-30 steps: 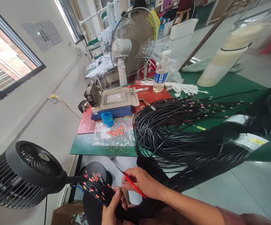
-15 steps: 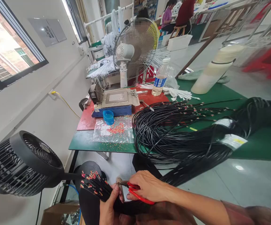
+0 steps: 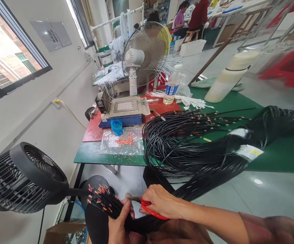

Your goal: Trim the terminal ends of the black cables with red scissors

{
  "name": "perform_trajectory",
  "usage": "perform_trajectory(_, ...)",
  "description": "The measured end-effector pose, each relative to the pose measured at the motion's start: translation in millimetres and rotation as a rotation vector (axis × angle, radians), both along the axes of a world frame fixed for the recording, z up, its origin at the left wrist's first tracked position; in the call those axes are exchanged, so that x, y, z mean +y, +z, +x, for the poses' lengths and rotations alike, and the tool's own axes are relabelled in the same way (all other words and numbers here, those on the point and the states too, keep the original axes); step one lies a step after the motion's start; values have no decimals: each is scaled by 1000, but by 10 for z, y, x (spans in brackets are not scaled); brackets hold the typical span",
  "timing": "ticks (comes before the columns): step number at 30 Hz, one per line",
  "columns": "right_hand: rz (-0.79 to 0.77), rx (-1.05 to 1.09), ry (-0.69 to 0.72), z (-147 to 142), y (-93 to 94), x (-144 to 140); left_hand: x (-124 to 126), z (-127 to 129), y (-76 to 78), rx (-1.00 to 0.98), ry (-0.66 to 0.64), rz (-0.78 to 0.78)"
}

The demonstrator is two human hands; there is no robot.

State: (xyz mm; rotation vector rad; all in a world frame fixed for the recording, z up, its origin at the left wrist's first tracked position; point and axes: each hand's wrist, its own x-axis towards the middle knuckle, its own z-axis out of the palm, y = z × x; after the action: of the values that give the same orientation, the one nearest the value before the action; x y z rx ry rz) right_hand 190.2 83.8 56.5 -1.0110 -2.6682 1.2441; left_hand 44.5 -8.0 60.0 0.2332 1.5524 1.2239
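Green workbench (image 3: 106, 157), left hand (image 3: 118, 225) clutching wire bundle (image 3: 103, 201), right hand (image 3: 160, 201) gripping red-handled cutters (image 3: 147, 207)

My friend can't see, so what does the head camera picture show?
The left hand grips a bundle of black wires with red tips, and the right hand holds red-handled pliers beside it. Behind, a green table holds coiled black cable.

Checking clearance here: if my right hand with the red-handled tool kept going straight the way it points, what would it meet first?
Most likely the left hand gripping the bundle of black wires; the right hand aims the tool's tip at it, nearly touching.
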Motion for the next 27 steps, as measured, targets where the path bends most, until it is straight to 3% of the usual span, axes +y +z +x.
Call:
perform_trajectory(5,-42,11,0,1,-35,-3,-62,-46,-141,-38,40,-26)
perform_trajectory(9,-81,37,1,1,-45,45,-53,-35,-114,-49,65,-10)
perform_trajectory(15,-738,261,-193,-165,-69,111,-40,-48,-88,-94,121,12)
perform_trajectory(19,-917,322,-189,-314,-49,95,-64,-67,-129,-82,71,22)
perform_trajectory(21,-783,262,-134,-321,-14,95,-70,-66,-129,-106,70,16)
perform_trajectory(25,-148,137,16,-199,46,107,-45,-33,-64,-156,101,46)
perform_trajectory(27,-9,73,69,-124,48,96,-26,-8,-12,-173,112,52)
